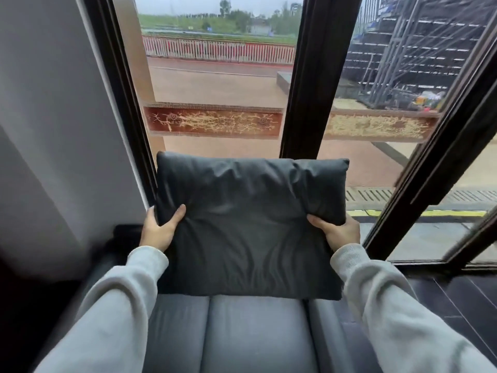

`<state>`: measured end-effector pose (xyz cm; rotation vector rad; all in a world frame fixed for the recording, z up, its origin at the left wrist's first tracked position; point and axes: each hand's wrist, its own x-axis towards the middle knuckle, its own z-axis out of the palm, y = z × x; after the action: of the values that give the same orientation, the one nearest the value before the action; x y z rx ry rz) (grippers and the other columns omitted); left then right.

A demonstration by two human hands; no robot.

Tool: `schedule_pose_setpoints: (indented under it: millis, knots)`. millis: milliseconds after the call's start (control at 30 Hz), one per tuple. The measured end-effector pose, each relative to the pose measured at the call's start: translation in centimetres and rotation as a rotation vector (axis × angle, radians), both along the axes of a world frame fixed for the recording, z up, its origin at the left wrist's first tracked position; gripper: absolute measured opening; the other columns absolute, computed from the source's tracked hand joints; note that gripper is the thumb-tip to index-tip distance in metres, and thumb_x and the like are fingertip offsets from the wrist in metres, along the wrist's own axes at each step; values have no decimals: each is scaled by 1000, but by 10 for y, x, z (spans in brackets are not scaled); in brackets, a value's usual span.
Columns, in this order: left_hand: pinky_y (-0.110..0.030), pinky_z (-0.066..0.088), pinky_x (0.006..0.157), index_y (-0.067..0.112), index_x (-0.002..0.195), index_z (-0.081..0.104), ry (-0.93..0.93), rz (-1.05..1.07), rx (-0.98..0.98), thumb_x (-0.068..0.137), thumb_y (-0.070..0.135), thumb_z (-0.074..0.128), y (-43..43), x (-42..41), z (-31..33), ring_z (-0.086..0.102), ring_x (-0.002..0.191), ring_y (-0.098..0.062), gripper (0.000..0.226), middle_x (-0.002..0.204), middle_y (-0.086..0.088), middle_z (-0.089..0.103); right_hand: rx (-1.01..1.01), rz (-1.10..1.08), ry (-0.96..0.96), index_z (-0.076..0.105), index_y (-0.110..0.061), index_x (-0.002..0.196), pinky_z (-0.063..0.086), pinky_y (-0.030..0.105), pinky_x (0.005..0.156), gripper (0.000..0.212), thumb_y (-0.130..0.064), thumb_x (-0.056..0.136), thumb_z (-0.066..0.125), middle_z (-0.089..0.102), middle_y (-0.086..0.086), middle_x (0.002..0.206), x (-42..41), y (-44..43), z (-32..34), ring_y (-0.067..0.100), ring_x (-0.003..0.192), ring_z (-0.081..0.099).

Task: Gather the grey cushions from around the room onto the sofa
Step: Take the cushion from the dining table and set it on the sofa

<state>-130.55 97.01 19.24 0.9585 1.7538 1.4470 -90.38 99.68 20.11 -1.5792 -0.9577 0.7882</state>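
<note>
A dark grey cushion [247,222] is held upright in front of me, above the sofa's seat. My left hand [160,227] grips its left edge, thumb on the front face. My right hand [336,230] grips its right edge the same way. Below the cushion lies the grey sofa [252,335], with two seat sections showing between my grey sleeves. The cushion's lower edge hangs just over the back of the seat; I cannot tell whether it touches.
A tall glass window with dark frames [309,84] stands right behind the sofa. A white wall [53,130] is on the left. Dark floor [457,300] lies to the right of the sofa.
</note>
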Motion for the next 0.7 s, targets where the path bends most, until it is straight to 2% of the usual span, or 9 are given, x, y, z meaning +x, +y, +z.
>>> schedule_pose_setpoints:
  millis: [67,133,167,267,367,467,567,633,700]
  knots:
    - [-19,40,91,30,131,56,-34,-73,-24,77,56,83,30,-12,-14,58,111,-4,65,106,30,60,-45,-14,29,77,-17,100,61,45,91,49,-24,59,102,79,1,97,-6,25,-11,28,96,75]
    - [-11,44,83,33,120,61,-92,-128,-44,66,57,89,57,-20,-31,64,102,5,65,97,31,67,-74,-19,55,77,-18,93,62,38,81,45,-19,56,102,81,-2,86,-8,45,-25,27,93,77]
    - [-13,50,82,32,116,65,-125,-141,-57,58,58,92,71,-24,-42,67,100,6,70,96,25,74,-81,-19,67,78,-19,91,61,36,78,46,-19,53,103,81,-4,83,-7,55,-33,26,91,78]
    - [-43,59,93,25,119,67,-217,-179,-112,48,57,98,109,-31,-79,76,98,-17,84,106,5,79,-105,-5,90,79,-19,97,63,40,84,60,-34,43,101,83,-5,88,0,85,-56,24,92,79]
    - [-47,58,93,27,128,59,-259,-186,-150,37,53,102,142,-33,-115,76,100,-18,103,116,3,76,-140,35,115,76,-21,107,63,43,89,77,-44,39,103,83,-4,98,8,117,-85,23,96,79]
    - [-46,58,92,40,139,41,-228,-225,-179,43,38,103,178,-29,-155,73,108,-20,114,128,3,67,-153,61,141,67,-23,122,64,37,84,99,-51,34,105,80,-3,110,20,152,-132,16,97,78]
    - [-34,61,74,42,138,37,-248,-260,-224,48,40,100,205,-20,-199,76,100,-16,110,121,1,72,-156,98,140,65,-25,118,61,19,70,99,-51,31,105,81,-8,103,31,178,-188,4,89,77]
    - [-32,61,74,34,138,38,-227,-249,-246,58,43,98,217,-7,-234,76,98,-12,100,121,-1,72,-172,108,175,63,-17,123,64,27,79,99,-38,37,106,81,0,110,37,194,-228,14,98,78]
    - [-40,60,85,29,137,38,-203,-197,-238,71,36,91,225,10,-273,75,100,-13,85,122,-4,71,-191,119,232,60,-10,128,62,41,93,97,-30,43,102,77,9,120,45,209,-265,25,107,76]
